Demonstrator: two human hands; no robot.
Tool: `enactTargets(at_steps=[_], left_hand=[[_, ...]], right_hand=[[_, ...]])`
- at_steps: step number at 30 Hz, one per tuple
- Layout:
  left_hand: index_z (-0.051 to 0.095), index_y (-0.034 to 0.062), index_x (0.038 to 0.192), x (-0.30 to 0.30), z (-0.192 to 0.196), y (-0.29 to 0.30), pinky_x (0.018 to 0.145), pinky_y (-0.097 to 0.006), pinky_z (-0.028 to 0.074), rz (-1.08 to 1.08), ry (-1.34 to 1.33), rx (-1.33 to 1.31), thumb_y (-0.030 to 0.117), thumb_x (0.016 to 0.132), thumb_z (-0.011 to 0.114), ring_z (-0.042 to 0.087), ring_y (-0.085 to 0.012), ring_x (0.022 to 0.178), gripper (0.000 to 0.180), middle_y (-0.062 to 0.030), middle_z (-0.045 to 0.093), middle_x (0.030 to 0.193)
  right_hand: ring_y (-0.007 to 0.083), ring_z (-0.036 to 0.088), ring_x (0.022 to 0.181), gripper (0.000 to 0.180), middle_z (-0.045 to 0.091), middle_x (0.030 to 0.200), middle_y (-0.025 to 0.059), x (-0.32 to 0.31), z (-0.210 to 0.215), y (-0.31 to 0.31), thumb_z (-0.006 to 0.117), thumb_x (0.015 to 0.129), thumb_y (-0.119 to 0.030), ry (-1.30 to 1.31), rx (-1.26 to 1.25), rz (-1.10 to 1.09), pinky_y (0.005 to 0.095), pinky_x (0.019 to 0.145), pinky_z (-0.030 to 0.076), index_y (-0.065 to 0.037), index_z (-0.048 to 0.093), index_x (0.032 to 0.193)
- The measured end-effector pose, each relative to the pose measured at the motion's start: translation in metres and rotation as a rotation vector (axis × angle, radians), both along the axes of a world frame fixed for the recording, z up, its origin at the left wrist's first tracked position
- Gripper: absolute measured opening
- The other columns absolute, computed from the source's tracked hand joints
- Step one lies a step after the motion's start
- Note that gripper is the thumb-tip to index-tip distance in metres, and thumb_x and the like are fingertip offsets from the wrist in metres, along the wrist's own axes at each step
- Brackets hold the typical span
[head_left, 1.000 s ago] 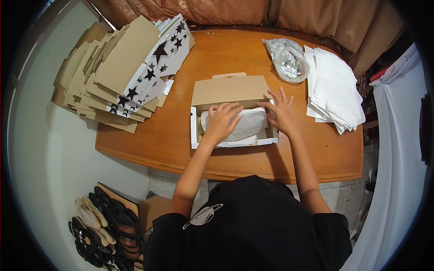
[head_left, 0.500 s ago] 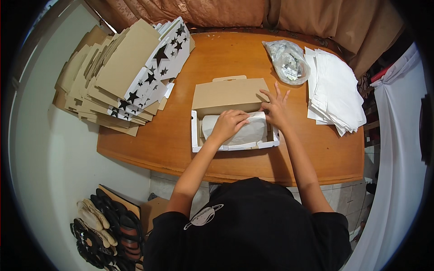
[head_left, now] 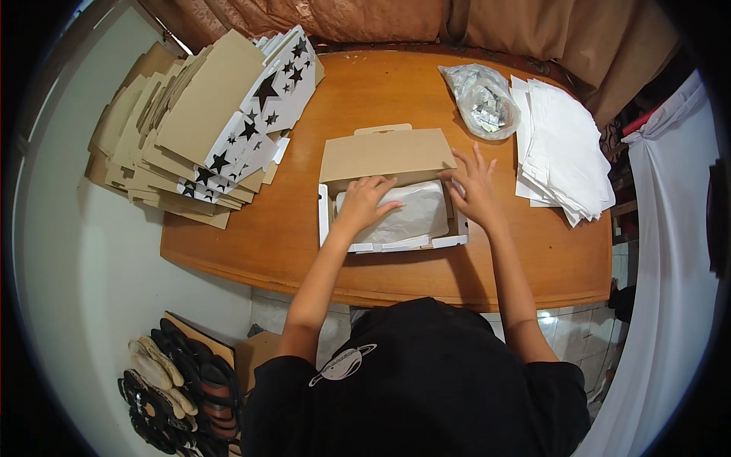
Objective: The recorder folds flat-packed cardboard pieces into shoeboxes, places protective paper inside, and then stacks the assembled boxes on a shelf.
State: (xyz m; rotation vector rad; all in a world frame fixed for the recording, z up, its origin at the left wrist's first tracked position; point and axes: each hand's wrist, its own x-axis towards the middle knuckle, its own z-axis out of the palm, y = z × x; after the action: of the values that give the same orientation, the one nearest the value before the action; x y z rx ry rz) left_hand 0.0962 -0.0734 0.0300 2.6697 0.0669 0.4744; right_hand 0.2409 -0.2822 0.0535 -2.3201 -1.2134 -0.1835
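Note:
In front of me lies a cardboard box (head_left: 388,156), brown inside and white along its walls, with its lid raised at the far side. White tissue paper (head_left: 415,213) fills the inside; what it covers, if anything, is hidden. My left hand (head_left: 365,204) is over the left part of the paper, fingers apart and holding nothing. At the box's right end, my right hand (head_left: 472,189) hovers with spread fingers near the lid's corner and the paper's edge. Whether it touches either is hard to see.
Flattened cardboard boxes (head_left: 205,107) with black stars are piled at the table's left. A clear plastic bag (head_left: 483,103) of small packets sits at the far right beside stacked white paper sheets (head_left: 560,148). Several shoes (head_left: 186,381) are at lower left, off the table.
My left hand has moved left across the paper and its fingers have spread. My right hand has shifted slightly right, opening from a pinch. The paper looks flatter now.

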Motion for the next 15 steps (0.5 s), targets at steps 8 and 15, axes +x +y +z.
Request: enactTargets(at_steps=[8,15], left_hand=[[0.064,0.0149,0.096,-0.045,0.022,0.048,0.091,-0.049,0.031,0.135,0.014,0.336,0.013,0.067,0.069,0.039,-0.027,0.119,0.029,-0.0062,0.051,0.118],[0.066,0.0159,0.09,-0.046,0.01,0.039,0.102,-0.058,0.018,0.235,0.197,0.476,0.015,0.063,0.071,0.027,-0.0303,0.13,0.027,-0.0075,0.038,0.136]], right_hand=[[0.0386,0.014,0.135,0.014,0.042,0.13,0.0088,-0.006,-0.001,0.004,0.063,0.078,-0.02,-0.057,-0.09,0.155,0.072,0.098,0.003,-0.018,0.066,0.091],[0.0377,0.015,0.135,0.01,0.043,0.131,0.0059,-0.016,-0.004,0.013,0.068,0.076,-0.022,-0.057,0.066,0.125,0.0713,0.099,0.002,-0.017,0.067,0.084]])
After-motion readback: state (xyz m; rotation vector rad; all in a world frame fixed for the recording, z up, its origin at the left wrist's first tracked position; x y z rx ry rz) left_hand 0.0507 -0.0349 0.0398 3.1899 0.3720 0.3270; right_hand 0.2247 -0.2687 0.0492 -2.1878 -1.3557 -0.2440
